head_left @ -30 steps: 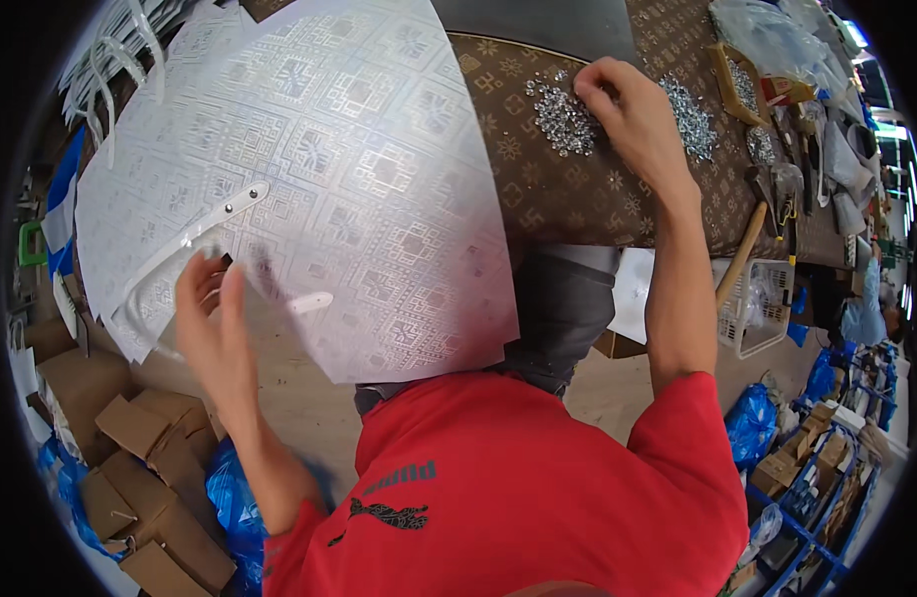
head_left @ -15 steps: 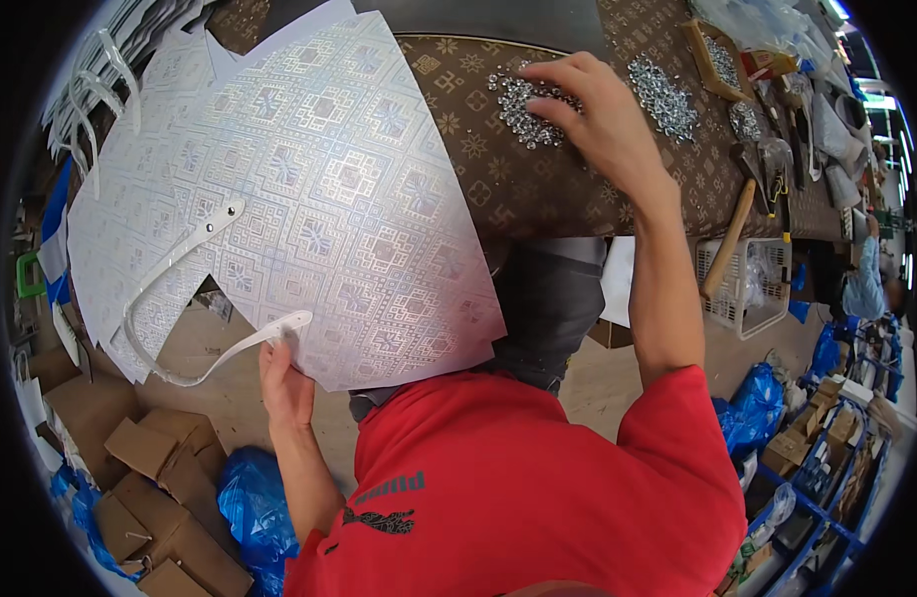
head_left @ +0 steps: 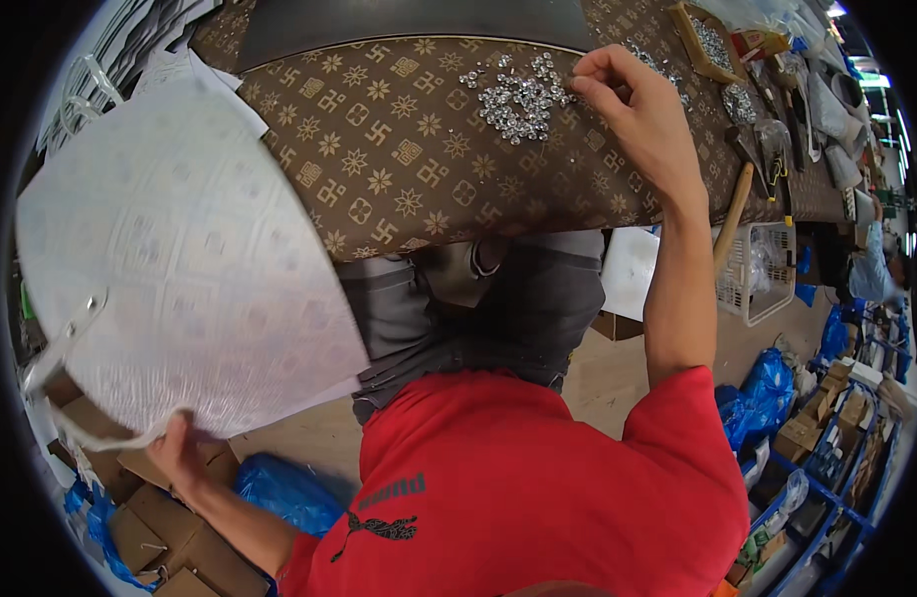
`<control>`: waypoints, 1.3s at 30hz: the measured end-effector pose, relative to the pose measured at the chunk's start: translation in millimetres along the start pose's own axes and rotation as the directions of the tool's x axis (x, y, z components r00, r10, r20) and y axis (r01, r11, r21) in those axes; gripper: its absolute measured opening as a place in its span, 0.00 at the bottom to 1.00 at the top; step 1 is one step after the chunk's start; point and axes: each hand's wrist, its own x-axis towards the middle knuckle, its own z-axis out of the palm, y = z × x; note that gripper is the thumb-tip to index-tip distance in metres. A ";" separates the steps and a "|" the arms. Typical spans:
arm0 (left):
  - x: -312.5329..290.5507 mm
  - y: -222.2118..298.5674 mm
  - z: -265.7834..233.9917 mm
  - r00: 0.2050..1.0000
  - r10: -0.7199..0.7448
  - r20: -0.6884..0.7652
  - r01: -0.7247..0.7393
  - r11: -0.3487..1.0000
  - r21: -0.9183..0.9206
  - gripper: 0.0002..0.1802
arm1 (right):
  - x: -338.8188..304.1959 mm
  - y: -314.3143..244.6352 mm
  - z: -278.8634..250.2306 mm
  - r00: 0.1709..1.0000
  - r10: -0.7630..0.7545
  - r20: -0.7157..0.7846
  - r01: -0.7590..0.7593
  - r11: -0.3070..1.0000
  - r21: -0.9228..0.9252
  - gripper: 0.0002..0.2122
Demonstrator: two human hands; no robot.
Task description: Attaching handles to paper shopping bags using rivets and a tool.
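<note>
At the left, my left hand (head_left: pixel 183 460) grips the near edge of a pale, silvery patterned panel (head_left: pixel 195 249), which is blurred by motion. A white strap handle (head_left: pixel 69 428) is attached to the panel; one of its ends shows two metal studs, and the other end lies by my left fingers. My right hand (head_left: pixel 649 124) is over the table with thumb and forefinger pinched together, just right of a heap of small shiny metal rivets (head_left: pixel 518 111). Whether a rivet sits between those fingertips is too small to tell. A second rivet heap (head_left: pixel 659 62) is partly hidden behind this hand.
Brown patterned cloth (head_left: pixel 379 189) covers the table, with a dark mat (head_left: pixel 419 18) at its far edge. To the right are a box of rivets (head_left: pixel 712 50), a wooden-handled hammer (head_left: pixel 734 214) and a white basket (head_left: pixel 767 269). Cardboard boxes (head_left: pixel 195 542) stand lower left.
My left hand has swung the panel with its strap left and toward me, baring more tablecloth. My right hand has moved right, off the rivet heap, and its fingers have come together.
</note>
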 end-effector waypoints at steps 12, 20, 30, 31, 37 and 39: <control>-65.0 125.4 -57.9 0.981 0.138 0.137 -0.185 0.879 0.439 0.39 | 38.1 14.0 42.2 0.962 -0.266 0.064 0.273 0.910 -0.314 0.08; -111.0 185.2 20.1 0.853 0.164 0.496 -0.509 0.473 0.719 0.24 | 41.5 2.6 6.6 0.984 -0.147 -0.100 0.130 0.979 -0.157 0.07; -71.5 221.0 141.2 0.198 0.328 0.924 -0.980 0.078 0.182 0.09 | -25.5 -56.7 -50.2 0.991 -0.114 0.073 0.048 0.804 0.592 0.03; -65.3 207.2 161.0 0.134 0.447 0.884 -0.989 0.006 0.147 0.09 | -37.3 -61.2 -41.5 0.971 -0.165 0.174 -0.005 0.711 0.703 0.03; -10.1 151.2 262.5 -0.348 0.703 0.620 -0.938 -0.265 -0.225 0.16 | -96.7 -88.3 38.6 0.741 -0.264 0.618 -0.445 0.497 0.745 0.04; -0.5 144.8 277.2 -0.419 0.728 0.542 -0.906 -0.299 -0.299 0.17 | -100.8 -98.1 64.2 0.752 -0.290 0.592 -0.408 0.501 0.763 0.03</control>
